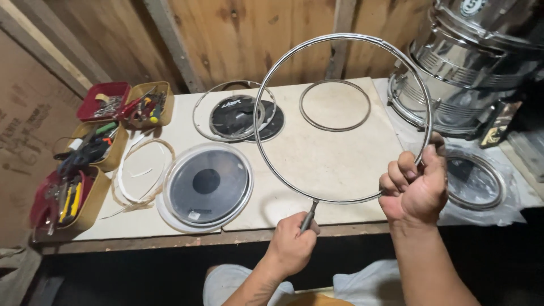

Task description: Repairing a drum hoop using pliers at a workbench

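While the large metal drum hoop (340, 68) stands upright above the workbench (340, 164), the right hand (416, 190) grips its lower right rim in a closed fist and the left hand (292, 246) curls around a slim tool (309, 215) touching its bottom edge; a clear drumhead (207, 184) lies just left

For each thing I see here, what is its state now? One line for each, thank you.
Large metal hoop: lifted above the table, tilted.
Left hand: closed on a thin tool at the hoop's lower edge.
Thin tool: upright, touching the hoop.
Right hand: closed on the hoop's right side.
Clear drumhead: flat on the table.
Small hoop: flat, untouched.
Tool trays: filled, open.
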